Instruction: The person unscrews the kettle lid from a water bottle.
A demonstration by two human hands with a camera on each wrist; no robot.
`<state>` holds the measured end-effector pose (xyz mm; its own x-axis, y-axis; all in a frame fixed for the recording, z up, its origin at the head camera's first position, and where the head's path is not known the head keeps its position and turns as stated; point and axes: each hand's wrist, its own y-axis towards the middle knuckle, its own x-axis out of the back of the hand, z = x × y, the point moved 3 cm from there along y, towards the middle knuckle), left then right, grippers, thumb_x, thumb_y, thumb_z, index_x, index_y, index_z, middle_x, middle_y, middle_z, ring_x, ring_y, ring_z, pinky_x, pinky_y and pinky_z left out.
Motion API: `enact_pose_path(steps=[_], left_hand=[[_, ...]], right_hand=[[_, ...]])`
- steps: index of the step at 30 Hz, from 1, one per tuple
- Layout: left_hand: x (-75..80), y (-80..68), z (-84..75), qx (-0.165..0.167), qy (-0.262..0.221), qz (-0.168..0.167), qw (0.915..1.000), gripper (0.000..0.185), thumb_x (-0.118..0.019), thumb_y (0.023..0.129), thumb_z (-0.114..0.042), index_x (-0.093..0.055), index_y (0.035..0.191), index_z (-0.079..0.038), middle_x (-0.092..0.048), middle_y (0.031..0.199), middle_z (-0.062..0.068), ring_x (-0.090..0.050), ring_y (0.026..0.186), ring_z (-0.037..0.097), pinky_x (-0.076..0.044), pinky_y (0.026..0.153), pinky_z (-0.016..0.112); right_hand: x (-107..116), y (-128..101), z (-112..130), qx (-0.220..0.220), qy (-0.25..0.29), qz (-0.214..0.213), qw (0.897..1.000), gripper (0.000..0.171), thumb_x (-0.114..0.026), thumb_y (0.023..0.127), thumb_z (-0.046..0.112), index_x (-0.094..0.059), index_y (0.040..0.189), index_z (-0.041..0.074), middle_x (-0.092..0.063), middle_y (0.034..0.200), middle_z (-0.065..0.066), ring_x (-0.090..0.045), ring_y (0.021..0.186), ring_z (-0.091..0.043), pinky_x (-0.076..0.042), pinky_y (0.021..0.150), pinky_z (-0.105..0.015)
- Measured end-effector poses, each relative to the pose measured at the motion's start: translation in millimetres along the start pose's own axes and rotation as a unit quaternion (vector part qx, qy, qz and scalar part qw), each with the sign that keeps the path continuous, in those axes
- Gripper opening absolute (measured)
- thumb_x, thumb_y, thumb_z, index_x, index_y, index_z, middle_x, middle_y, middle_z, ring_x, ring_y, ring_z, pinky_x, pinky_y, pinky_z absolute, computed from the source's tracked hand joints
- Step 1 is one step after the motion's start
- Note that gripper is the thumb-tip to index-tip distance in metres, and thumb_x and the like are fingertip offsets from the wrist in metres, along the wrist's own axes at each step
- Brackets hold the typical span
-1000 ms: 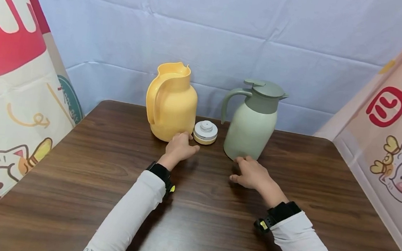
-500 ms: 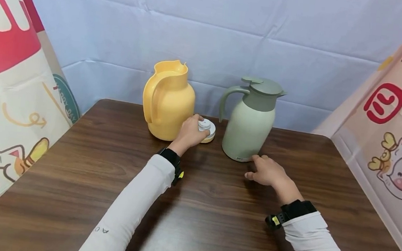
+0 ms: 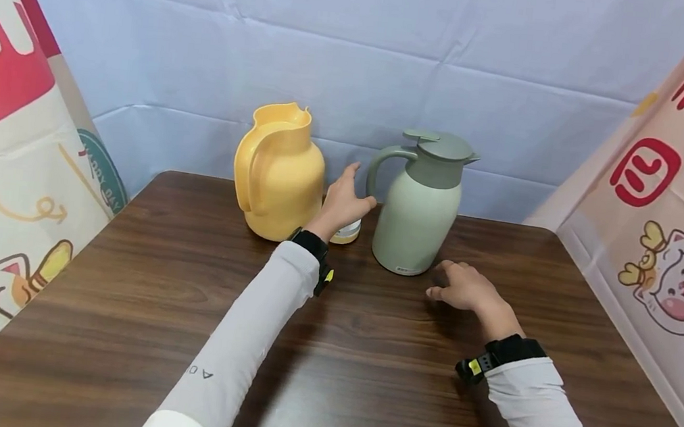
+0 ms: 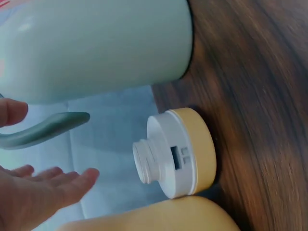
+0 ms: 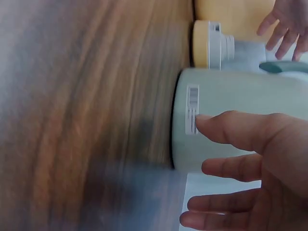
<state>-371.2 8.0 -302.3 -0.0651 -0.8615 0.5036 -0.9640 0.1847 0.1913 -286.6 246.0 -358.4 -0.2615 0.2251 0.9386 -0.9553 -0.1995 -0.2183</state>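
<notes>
My left hand (image 3: 343,205) is in the air beside the handle (image 4: 53,127) of the green thermos jug (image 3: 417,220), thumb and fingers spread apart on either side of it. Below that hand, the yellow and white lid (image 4: 180,151) sits upside down on the table, its threaded white neck pointing up. A lidless yellow jug (image 3: 280,181) stands to the left of the lid. Near the base of the green jug, on its right, my right hand (image 3: 464,286) hovers with fingers apart and nothing in them. In the right wrist view its thumb overlaps the label (image 5: 192,109) low on the green jug.
The jugs stand near the back edge of a dark wooden table (image 3: 147,278). Behind them hangs a pale blue cloth (image 3: 355,59). Printed banners flank the table, one on the left (image 3: 9,177) and another on the right (image 3: 673,202).
My left hand has moved from the yellow jug's base, over the lid, and up to the green jug's handle. My right hand has shifted right, away from the front of the green jug.
</notes>
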Motion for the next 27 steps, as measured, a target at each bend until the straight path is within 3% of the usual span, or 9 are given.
enact_pose_path(steps=[6, 10, 15, 19, 23, 27], left_hand=[[-11.8, 7.3, -13.9, -0.020, -0.055, -0.003, 0.9983, 0.078, -0.060, 0.085, -0.017, -0.015, 0.148, -0.015, -0.034, 0.144, 0.010, -0.046, 0.116, 0.027, -0.041, 0.087, 0.039], [-17.2, 7.9, -17.1, -0.043, -0.053, -0.017, 0.9975, 0.075, -0.059, 0.085, -0.013, -0.017, 0.147, -0.012, -0.035, 0.141, 0.011, -0.043, 0.116, 0.026, -0.039, 0.088, 0.039], [-18.7, 6.9, -13.1, -0.045, -0.051, -0.047, 0.9966, 0.066, -0.059, 0.085, -0.010, -0.025, 0.142, -0.010, -0.039, 0.135, 0.011, -0.043, 0.114, 0.025, -0.039, 0.088, 0.038], [-17.4, 6.4, -9.8, -0.038, -0.071, -0.075, 0.9940, 0.043, -0.057, 0.087, -0.012, -0.038, 0.125, -0.009, -0.050, 0.108, 0.009, -0.049, 0.094, 0.023, -0.042, 0.077, 0.033], [-18.6, 6.5, -8.4, -0.041, -0.100, -0.086, 0.9904, 0.017, -0.053, 0.091, -0.021, -0.045, 0.099, -0.008, -0.046, 0.080, 0.005, -0.047, 0.072, 0.020, -0.039, 0.065, 0.029], [-22.3, 6.3, -8.3, -0.052, -0.144, -0.075, 0.9854, 0.023, -0.048, 0.096, -0.029, -0.047, 0.084, -0.009, -0.042, 0.067, 0.006, -0.046, 0.060, 0.020, -0.040, 0.061, 0.029]], right_hand=[[3.0, 0.2, -13.8, -0.016, 0.006, -0.009, 1.000, 0.061, -0.061, 0.089, 0.029, -0.040, 0.133, -0.009, -0.041, 0.129, -0.033, -0.036, 0.119, -0.049, -0.036, 0.088, -0.058], [1.0, 0.0, -16.8, -0.018, 0.020, -0.006, 1.000, 0.062, -0.060, 0.089, 0.029, -0.039, 0.133, -0.009, -0.040, 0.129, -0.034, -0.035, 0.119, -0.049, -0.035, 0.089, -0.058], [-1.6, -0.3, -16.5, -0.013, 0.035, 0.001, 0.999, 0.062, -0.060, 0.089, 0.028, -0.039, 0.133, -0.010, -0.042, 0.129, -0.032, -0.037, 0.119, -0.048, -0.036, 0.090, -0.057], [-2.1, -1.5, -15.2, -0.009, 0.038, 0.001, 0.999, 0.063, -0.060, 0.089, 0.028, -0.038, 0.133, -0.010, -0.042, 0.130, -0.032, -0.037, 0.119, -0.049, -0.036, 0.090, -0.057], [-2.1, -2.6, -15.5, -0.007, 0.043, 0.004, 0.999, 0.063, -0.059, 0.090, 0.028, -0.036, 0.134, -0.011, -0.040, 0.131, -0.033, -0.035, 0.120, -0.050, -0.034, 0.091, -0.057], [-2.5, -2.9, -17.1, -0.007, 0.042, 0.003, 0.999, 0.060, -0.059, 0.090, 0.027, -0.039, 0.133, -0.009, -0.041, 0.130, -0.033, -0.035, 0.120, -0.049, -0.035, 0.091, -0.057]])
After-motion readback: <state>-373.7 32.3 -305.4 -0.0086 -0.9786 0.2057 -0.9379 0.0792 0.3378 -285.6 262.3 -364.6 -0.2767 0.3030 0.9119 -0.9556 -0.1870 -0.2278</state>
